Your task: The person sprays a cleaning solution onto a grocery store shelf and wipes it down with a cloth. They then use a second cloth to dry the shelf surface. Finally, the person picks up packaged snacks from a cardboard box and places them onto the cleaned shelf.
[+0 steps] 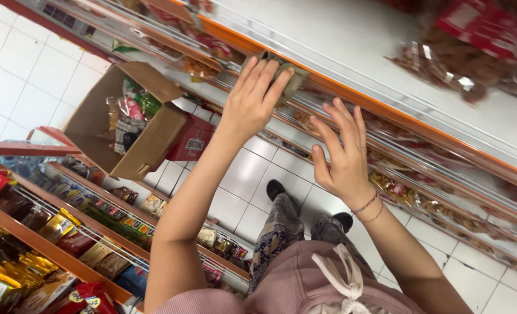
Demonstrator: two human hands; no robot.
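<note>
Cardboard box [131,125] of mixed packets stands open on the white tiled floor [34,70] at far left, well apart from both hands. Left hand [253,96] lies flat, fingers together, pressing a grey-green cloth [290,78] against the orange-edged shelf lip [351,90]; the cloth sits under its fingertips, its long side running along the lip. Right hand [342,154] hovers just beside, fingers spread, holding nothing, near the lip but not touching the cloth.

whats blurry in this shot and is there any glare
Head view: the bagged snacks at top right are smeared by blur, as is the shelf edge; the left hand on the cloth and the right hand are fairly sharp; soft even light, mild sheen on the floor tiles.
</note>
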